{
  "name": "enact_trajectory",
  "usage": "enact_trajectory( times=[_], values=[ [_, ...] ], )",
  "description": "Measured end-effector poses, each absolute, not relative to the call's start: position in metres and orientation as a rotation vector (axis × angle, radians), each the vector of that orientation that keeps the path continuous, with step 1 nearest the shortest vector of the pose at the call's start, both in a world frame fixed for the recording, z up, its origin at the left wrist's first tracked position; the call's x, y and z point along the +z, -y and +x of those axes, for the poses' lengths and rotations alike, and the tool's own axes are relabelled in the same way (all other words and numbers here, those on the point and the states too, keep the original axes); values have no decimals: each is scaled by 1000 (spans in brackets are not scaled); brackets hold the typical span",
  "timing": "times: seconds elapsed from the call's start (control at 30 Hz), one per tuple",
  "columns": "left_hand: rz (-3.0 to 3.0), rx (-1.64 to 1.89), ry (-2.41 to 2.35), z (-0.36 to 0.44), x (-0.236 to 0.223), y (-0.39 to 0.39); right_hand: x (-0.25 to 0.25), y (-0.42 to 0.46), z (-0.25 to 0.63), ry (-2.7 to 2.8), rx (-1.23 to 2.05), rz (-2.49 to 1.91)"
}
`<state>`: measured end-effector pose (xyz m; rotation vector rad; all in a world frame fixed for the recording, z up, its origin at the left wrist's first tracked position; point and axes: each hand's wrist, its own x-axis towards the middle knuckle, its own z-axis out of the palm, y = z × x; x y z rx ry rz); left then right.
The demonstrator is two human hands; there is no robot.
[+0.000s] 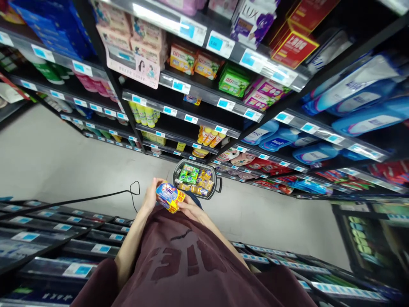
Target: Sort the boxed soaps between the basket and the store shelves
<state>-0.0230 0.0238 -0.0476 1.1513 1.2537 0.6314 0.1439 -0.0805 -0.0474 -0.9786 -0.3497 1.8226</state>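
A blue and yellow OMO soap pack (169, 196) is held close to my body, at waist height in the head view. My left hand (151, 195) grips its left end, and my right hand (189, 207) closes on its lower right corner. Just beyond it on the floor, a dark basket (209, 197) contains green packs (188, 174) and yellow-gold packs (204, 184). Parts of my fingers are hidden behind the pack.
Ahead stand shelves with orange soap boxes (182, 58), green soap packs (234, 80), purple packs (260, 100) and blue bottles (277, 138). One small blue pack (192, 99) lies on a middle shelf. A black cord (96, 197) crosses at left. More shelving (102, 247) runs close on my near side.
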Motion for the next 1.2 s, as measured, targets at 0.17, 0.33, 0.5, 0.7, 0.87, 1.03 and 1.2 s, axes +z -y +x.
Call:
enact_trajectory(
  times=[0.17, 0.33, 0.5, 0.7, 0.87, 1.03, 1.2],
  values=[
    [1283, 574, -1181, -30, -42, -29, -54, 71, 140, 368, 1703, -1077],
    [1293, 569, -1230, -25, -40, -24, -65, 71, 138, 473, 1622, -1145],
    [1361, 556, -1339, -23, -35, -22, -68, 73, 143, 666, 1597, -1273],
    [1483, 456, -1328, -25, -27, -20, -75, 78, 153, 761, 1528, -1371],
    [1624, 310, -1220, -24, -28, -18, -79, 83, 163, 503, 1692, -1351],
    [1415, 455, -1209, -11, -40, -14, -67, 64, 195, 592, 1608, -1496],
    [870, 780, -1150, 15, -49, -8, -44, 5, 251, 784, 1421, -1573]
  ],
)
